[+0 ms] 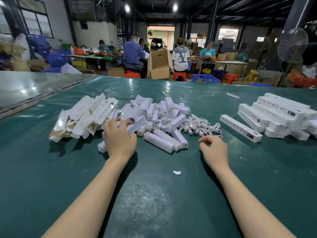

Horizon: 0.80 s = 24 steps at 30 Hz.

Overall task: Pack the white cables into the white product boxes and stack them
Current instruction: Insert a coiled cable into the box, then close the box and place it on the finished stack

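Note:
A heap of white inner boxes (pixel 159 117) lies in the middle of the green table (pixel 154 194). Flat unfolded white product sleeves (pixel 85 115) are piled to its left. A tangle of white cables (pixel 199 126) lies just right of the heap. Packed long white product boxes (pixel 277 115) are stacked at the right, with one single box (pixel 241 127) lying apart in front. My left hand (pixel 118 136) reaches into the near left edge of the heap, fingers spread over the boxes. My right hand (pixel 213 148) hovers just in front of the cables, fingers loosely curled, holding nothing.
A small white paper scrap (pixel 177 172) lies between my forearms. Another loose white box (pixel 232 95) sits far back on the table. Beyond the table's far edge several people sit at work tables among cardboard boxes, crates and red stools. A fan (pixel 292 45) stands at the right.

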Available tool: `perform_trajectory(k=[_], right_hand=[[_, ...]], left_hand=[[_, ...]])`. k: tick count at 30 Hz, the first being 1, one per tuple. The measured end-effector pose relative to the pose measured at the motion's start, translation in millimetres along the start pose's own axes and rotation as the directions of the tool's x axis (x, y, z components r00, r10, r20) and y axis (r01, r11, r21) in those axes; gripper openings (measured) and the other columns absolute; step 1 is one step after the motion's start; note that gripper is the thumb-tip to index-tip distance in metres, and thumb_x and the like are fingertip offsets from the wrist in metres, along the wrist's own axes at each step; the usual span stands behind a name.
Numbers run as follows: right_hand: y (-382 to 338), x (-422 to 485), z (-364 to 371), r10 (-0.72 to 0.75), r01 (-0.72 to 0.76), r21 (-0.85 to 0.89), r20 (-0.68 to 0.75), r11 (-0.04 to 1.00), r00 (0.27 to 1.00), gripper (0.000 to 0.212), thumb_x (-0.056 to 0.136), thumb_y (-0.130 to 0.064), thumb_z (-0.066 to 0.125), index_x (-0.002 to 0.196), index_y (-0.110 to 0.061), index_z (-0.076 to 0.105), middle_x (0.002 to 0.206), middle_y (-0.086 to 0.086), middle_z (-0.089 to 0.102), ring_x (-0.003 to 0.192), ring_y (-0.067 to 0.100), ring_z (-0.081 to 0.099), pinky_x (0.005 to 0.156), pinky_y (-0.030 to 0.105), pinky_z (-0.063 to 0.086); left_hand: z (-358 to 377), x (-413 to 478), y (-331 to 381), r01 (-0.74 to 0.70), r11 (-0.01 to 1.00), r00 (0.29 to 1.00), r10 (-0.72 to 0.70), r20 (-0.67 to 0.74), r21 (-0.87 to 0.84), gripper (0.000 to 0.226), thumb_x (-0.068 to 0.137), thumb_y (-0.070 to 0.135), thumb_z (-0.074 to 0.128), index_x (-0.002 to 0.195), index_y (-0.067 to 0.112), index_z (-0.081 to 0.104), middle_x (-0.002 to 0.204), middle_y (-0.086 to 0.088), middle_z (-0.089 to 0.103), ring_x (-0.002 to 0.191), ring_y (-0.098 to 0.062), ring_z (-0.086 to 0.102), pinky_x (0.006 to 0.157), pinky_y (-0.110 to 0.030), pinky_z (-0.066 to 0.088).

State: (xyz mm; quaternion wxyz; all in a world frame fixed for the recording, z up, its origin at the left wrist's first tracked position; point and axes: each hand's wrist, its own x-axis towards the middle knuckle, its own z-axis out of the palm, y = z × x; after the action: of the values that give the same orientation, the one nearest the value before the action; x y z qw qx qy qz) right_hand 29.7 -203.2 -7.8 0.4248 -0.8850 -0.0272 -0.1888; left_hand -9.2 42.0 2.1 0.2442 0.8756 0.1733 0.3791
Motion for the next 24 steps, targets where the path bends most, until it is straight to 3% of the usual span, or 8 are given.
perform_trajectory(k=[3,7,10,13,18,20,22,24], right_hand=[[0.0,2.8,0.9,0.019,-0.019,0.013,0.000,1.000,1.000,0.020,0.077,0.001,0.054,0.084,-0.008,0.071,0.092,0.009,0.067,0.086,0.024,0.056,0.071,0.024,0.033],[1.6,1.4,2.7,0.027,-0.027,0.018,0.042,0.999,0.999,0.020,0.077,0.000,0.054,0.081,-0.013,0.069,0.082,0.004,0.066,0.079,0.018,0.054,0.069,0.024,0.035],[0.1,1.6,2.3,0.021,-0.021,0.001,0.066,1.000,0.998,0.020,0.077,-0.001,0.055,0.078,-0.017,0.067,0.076,-0.001,0.062,0.077,0.016,0.054,0.067,0.023,0.033],[-2.4,2.0,2.0,0.028,-0.029,0.012,0.062,0.999,0.998,0.021,0.077,-0.001,0.055,0.076,-0.019,0.066,0.074,-0.002,0.061,0.077,0.016,0.054,0.067,0.023,0.034],[-4.1,0.7,2.1,0.040,-0.042,0.048,0.046,0.998,0.998,0.022,0.077,0.000,0.053,0.075,-0.018,0.066,0.075,-0.002,0.062,0.078,0.017,0.055,0.070,0.023,0.036],[-6.3,-1.0,3.1,0.025,-0.026,0.073,0.019,0.997,1.000,0.021,0.078,0.000,0.054,0.074,-0.016,0.067,0.073,-0.003,0.062,0.077,0.016,0.055,0.068,0.022,0.035],[-9.6,-2.9,4.2,0.014,-0.010,0.182,-0.023,0.983,1.000,0.021,0.080,-0.001,0.056,0.072,-0.017,0.066,0.069,-0.006,0.061,0.072,0.014,0.054,0.064,0.020,0.036],[-16.5,-4.6,5.0,0.042,-0.047,0.395,0.021,0.917,0.999,0.017,0.082,-0.002,0.060,0.076,-0.016,0.066,0.070,-0.009,0.062,0.069,0.012,0.056,0.061,0.015,0.039]], left_hand=[[-3.0,39.8,-7.5,-0.030,0.968,0.994,0.002,0.112,0.249,0.050,0.082,0.017,0.058,0.130,0.008,0.045,0.142,-0.010,0.035,0.138,-0.030,0.017,0.110,-0.044,0.017],[-19.7,78.0,-25.5,0.058,0.807,0.890,-0.308,0.336,0.587,0.049,0.085,0.016,0.046,0.132,0.015,0.035,0.151,-0.021,0.011,0.134,-0.040,0.018,0.107,-0.053,0.019],[-16.6,72.7,-33.2,-0.019,0.735,0.873,-0.319,0.370,0.678,0.042,0.085,0.011,0.038,0.126,0.020,0.040,0.139,-0.017,0.033,0.122,-0.036,0.034,0.095,-0.050,0.031],[-5.7,69.6,-33.5,-0.077,0.749,0.922,-0.198,0.334,0.659,0.036,0.083,0.007,0.038,0.117,0.019,0.044,0.116,-0.009,0.056,0.122,-0.033,0.034,0.102,-0.051,0.026],[-8.3,69.3,-27.9,0.070,0.899,0.990,-0.115,0.077,0.433,0.032,0.082,-0.001,0.040,0.110,0.009,0.054,0.098,-0.019,0.064,0.115,-0.036,0.046,0.109,-0.052,0.013],[-16.7,61.6,-16.6,0.201,0.972,0.977,-0.190,-0.101,0.119,0.034,0.088,-0.002,0.035,0.116,0.004,0.055,0.099,-0.023,0.064,0.092,-0.037,0.053,0.088,-0.042,0.035],[-21.5,44.2,-3.4,0.224,0.955,0.936,-0.266,-0.229,-0.192,0.033,0.095,0.004,0.033,0.118,0.003,0.056,0.106,-0.021,0.064,0.091,-0.035,0.055,0.075,-0.034,0.037],[-20.1,18.5,12.3,0.212,0.852,0.936,-0.318,-0.152,-0.479,0.028,0.097,0.007,0.035,0.106,0.005,0.062,0.095,-0.014,0.065,0.089,-0.030,0.056,0.071,-0.026,0.040]])
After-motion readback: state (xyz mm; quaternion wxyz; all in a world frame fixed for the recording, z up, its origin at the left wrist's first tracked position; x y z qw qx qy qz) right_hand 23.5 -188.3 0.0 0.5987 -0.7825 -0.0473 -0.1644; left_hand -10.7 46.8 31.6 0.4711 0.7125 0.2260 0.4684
